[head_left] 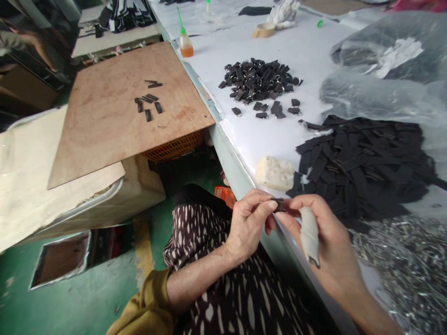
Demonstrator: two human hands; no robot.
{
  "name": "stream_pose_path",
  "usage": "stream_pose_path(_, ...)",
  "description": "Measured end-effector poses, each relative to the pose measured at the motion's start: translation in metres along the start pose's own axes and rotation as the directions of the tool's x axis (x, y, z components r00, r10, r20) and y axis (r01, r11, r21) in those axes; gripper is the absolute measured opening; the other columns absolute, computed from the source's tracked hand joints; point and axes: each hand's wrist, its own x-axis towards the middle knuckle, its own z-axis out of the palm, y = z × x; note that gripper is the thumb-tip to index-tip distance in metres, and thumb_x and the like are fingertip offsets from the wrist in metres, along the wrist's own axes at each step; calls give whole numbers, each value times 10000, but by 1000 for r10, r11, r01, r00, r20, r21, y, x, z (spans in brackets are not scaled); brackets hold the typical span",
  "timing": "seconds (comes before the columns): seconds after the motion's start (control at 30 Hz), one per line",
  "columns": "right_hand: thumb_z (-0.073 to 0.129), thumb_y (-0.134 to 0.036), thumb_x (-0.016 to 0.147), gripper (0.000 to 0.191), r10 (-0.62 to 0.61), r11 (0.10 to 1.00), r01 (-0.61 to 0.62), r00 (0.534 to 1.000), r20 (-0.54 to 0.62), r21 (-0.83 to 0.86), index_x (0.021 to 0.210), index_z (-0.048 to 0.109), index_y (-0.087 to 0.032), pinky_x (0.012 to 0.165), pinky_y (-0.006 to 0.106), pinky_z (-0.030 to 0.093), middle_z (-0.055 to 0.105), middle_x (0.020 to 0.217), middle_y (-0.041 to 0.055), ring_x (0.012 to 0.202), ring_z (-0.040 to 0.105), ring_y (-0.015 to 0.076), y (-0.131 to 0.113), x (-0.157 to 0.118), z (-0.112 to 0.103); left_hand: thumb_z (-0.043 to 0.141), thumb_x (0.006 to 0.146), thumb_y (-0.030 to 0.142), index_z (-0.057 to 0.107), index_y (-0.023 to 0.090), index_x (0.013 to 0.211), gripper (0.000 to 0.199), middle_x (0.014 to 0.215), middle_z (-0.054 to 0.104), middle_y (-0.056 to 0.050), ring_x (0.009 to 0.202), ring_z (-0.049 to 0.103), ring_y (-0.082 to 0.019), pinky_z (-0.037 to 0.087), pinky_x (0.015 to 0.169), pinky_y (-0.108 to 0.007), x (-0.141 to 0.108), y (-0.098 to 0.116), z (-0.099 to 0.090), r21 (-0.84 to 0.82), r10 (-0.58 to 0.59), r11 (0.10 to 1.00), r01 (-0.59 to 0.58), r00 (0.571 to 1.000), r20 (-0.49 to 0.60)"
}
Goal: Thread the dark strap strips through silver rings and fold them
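Between my two hands, at the table's front edge, is a short black fabric strip (278,204) that looks folded. My left hand (247,225) pinches one end with thumb and fingers. The fingertips of my right hand (324,237) close on the other end; a pale wrap (309,235) covers one of its fingers. Whether a metal ring sits in the fold is hidden. Just beyond my hands lies a cream foam block (275,172). Loose black strips (363,163) are heaped beside it, and shiny metal rings (408,270) lie piled near my right forearm.
Farther back on the white table (223,51) is a heap of black tabs with rings (261,79). Plastic bags (384,88), a tape roll (263,30) and a glue bottle (186,44) stand around it. Several black pieces lie on the wooden board (111,121) at left.
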Motion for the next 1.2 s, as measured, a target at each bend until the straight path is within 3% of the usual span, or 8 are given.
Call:
stream_pose_path(0.2,629,-352,754,200,-19,1000,20,999,-51,15,858,486,-261,505,258,433,575,727,-10,575,528,135,5,2,0,618,765,352,570,138,725,222,422,355,69,398,263,-36,184,424,-203,2,-7,1,-182,-158,971,157,987,7)
stream_pose_path(0.43,630,-329,757,174,-85,994,80,995,-55,-80,838,497,-252,467,232,395,565,683,-21,545,503,118,5,5,-2,660,713,321,535,138,669,226,437,366,62,403,274,-40,157,424,-205,6,-11,1,-378,-269,882,282,959,89)
stream_pose_path(0.53,610,-338,769,161,-117,982,111,993,-34,-153,837,493,-251,452,228,388,566,638,-34,507,492,112,5,7,-3,646,727,336,573,135,726,214,474,411,47,430,325,-52,207,431,-206,9,-11,-1,-329,-272,898,293,956,108)
stream_pose_path(0.63,589,-367,777,164,-98,975,101,995,27,-198,828,486,-250,439,231,379,582,638,-33,515,512,121,5,8,-5,688,690,307,619,139,828,228,541,464,40,464,351,-50,255,455,-208,11,-5,-5,-169,-227,956,239,970,83)
stream_pose_path(0.8,538,-393,802,150,-73,967,93,993,93,-237,813,481,-255,422,243,367,542,575,-49,460,473,115,6,7,-9,725,628,243,626,123,733,188,557,514,25,462,370,-44,261,455,-213,17,3,-9,44,-218,975,217,975,33)
stream_pose_path(0.97,547,-378,802,150,-95,970,106,994,59,-219,866,498,-252,452,248,400,588,639,-28,534,545,133,7,7,-6,706,643,220,627,125,704,138,540,522,28,437,395,-48,280,453,-219,19,-3,-11,-35,-192,980,194,980,60)
stream_pose_path(1.2,595,-333,783,157,-108,991,105,994,-33,-84,870,506,-239,515,240,456,622,831,20,657,585,140,4,6,-3,750,585,208,648,125,666,155,511,536,32,407,400,-49,266,421,-222,17,-7,-9,-158,-179,972,173,983,-26)
